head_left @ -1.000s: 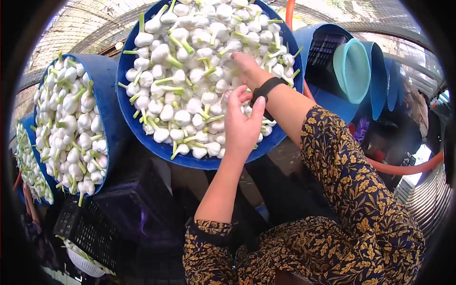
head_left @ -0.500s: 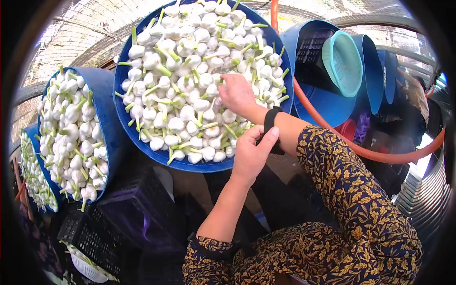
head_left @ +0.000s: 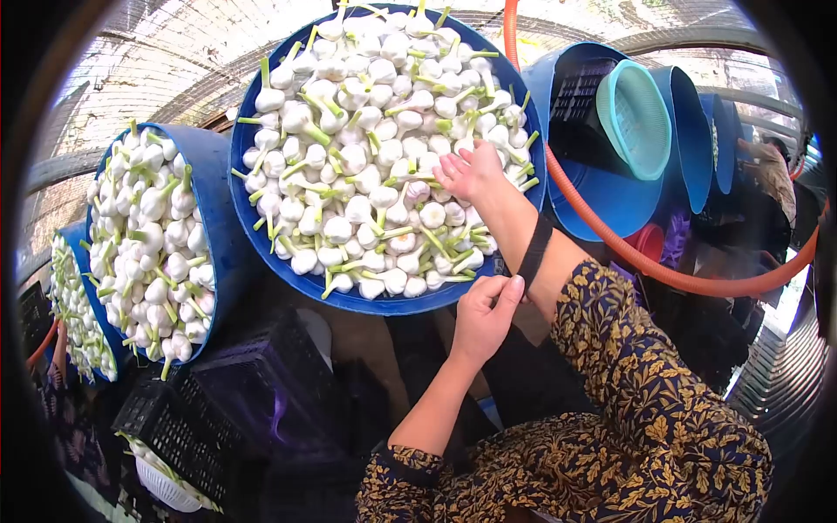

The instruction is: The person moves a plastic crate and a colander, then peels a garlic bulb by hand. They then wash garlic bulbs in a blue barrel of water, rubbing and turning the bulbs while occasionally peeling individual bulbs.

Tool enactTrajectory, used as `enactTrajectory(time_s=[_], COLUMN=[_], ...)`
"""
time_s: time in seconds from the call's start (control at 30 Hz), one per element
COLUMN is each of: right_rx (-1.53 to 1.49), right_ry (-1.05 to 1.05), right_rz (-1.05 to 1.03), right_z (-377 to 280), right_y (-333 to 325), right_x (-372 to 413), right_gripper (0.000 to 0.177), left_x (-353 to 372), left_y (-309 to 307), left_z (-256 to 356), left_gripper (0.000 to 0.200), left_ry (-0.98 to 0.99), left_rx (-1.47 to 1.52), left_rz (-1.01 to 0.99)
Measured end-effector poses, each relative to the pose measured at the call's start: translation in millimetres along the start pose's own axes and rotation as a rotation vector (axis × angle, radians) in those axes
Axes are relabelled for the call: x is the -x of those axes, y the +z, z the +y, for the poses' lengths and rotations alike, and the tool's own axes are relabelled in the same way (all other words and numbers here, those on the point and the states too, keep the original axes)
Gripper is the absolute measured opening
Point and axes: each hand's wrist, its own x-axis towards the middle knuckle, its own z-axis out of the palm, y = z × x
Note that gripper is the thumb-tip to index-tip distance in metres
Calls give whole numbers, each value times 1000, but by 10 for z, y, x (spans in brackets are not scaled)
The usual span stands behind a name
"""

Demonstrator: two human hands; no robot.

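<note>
- As the left hand (head_left: 484, 319) closes at the black band (head_left: 538, 244) on the right forearm, the right hand (head_left: 473, 174) has turned from palm down to palm up.
- Handling of the garlic bulbs (head_left: 336, 229) looks paused; attention seems to be on the band.
- Left: narrow, thumb and fingers apparently pinching the band's lower end, just outside the blue tub (head_left: 377, 305).
- Right: wide, fingers loosely spread, no bulb in the palm.
- Garlic lies heaped in the tub, under and around the right fingertips; whether they touch, cannot tell. The left hand is apart from the heap, nearer the person.
</note>
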Motion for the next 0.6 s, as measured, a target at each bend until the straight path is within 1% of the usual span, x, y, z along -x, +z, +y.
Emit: enactTrajectory(time_s=[0.03,0.07,0.1,0.13,0.17,0.2,0.23,0.27,0.3,0.33,0.37,0.4,0.43,0.47,0.5,0.53,0.57,0.6], right_rx=[3,-200,-406,-405,-322,-238,98,96,629,1173,1314,1316,1388,1447,1392,1389,1485,1580], right_ry=[0,42,87,89,14,-61,-233,-236,-613,-975,-1132,-1132,-1385,-1641,-1661,-1657,-1615,-1572], right_rz=[-4,-138,-269,-268,-321,-376,-320,-320,-311,-278,-316,-314,-303,-285,-235,-234,-220,-211], right_z=[-32,-67,-53,-33,-13,15,100,149,211,299,399,384,360,335,264,177,75,9], right_y=[82,153,203,221,217,215,172,96,-20,-161,-297,-305,-291,-266,-154,-69,15,106], right_x=[147,295,386,348,309,258,237,203,132,24,-87,-137,-197,-262,-290,-333,-387,-405], right_gripper=[51,52,54,54,53,53,42,42,36,30,24,24,27,31,33,33,35,36], left_x=[-12,34,82,115,163,203,208,201,195,155,71,6,-7,-45,-101,-150,-218,-280], left_y=[-14,19,69,125,161,200,236,256,259,213,131,91,117,129,132,127,47,-34], left_z=[-81,-147,-117,-87,-69,-45,-11,29,84,148,222,287,331,362,384,405,430,407], left_gripper=[32,32,34,36,39,39,36,34,29,29,28,27,20,20,15,12,18,28], left_ry=[9,8,-67,-140,-195,-200,-149,-98,-41,-46,97,245,183,183,348,511,505,546], left_rx=[5,3,202,405,388,388,327,265,158,161,-114,-390,-454,-456,-540,-620,-688,-770], left_rz=[-42,-41,-16,9,37,36,7,-23,-30,-29,-66,-106,-64,-67,51,173,192,251])
